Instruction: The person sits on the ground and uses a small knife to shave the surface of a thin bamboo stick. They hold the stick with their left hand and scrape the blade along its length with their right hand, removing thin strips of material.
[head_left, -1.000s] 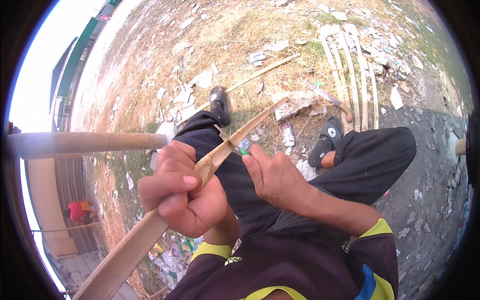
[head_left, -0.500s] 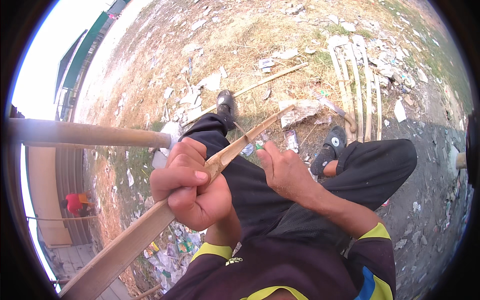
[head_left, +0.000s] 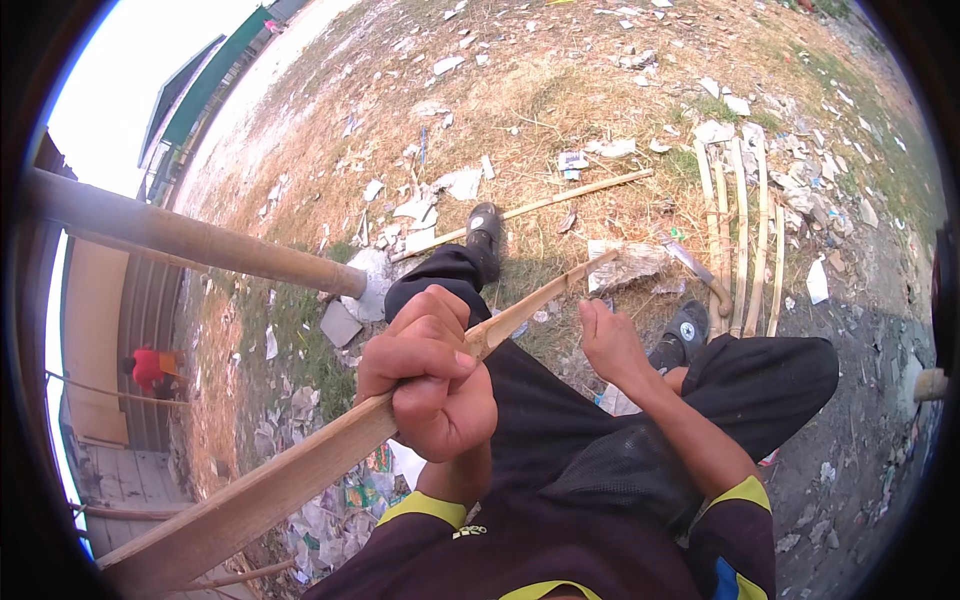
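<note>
My left hand [head_left: 430,375] is wrapped round a long split bamboo strip [head_left: 260,505], which slants from the lower left up to a thin far end. Close beside that far end is my right hand [head_left: 615,345], its fingers closed in a pinch. It grips a small green-handled knife, now almost wholly hidden by the fingers. The strip passes above my dark-trousered legs [head_left: 540,400].
Several pale bamboo strips [head_left: 740,235] lie side by side at the right, next to a blade with a curved wooden handle [head_left: 718,292]. A thin pole [head_left: 580,195] lies beyond my foot. A thick bamboo post [head_left: 220,240] juts in from the left. Litter covers the dry grass.
My right hand has slid away from my left, along the strip toward its far end. My left hand keeps its hold on the strip. The whole view has shifted slightly.
</note>
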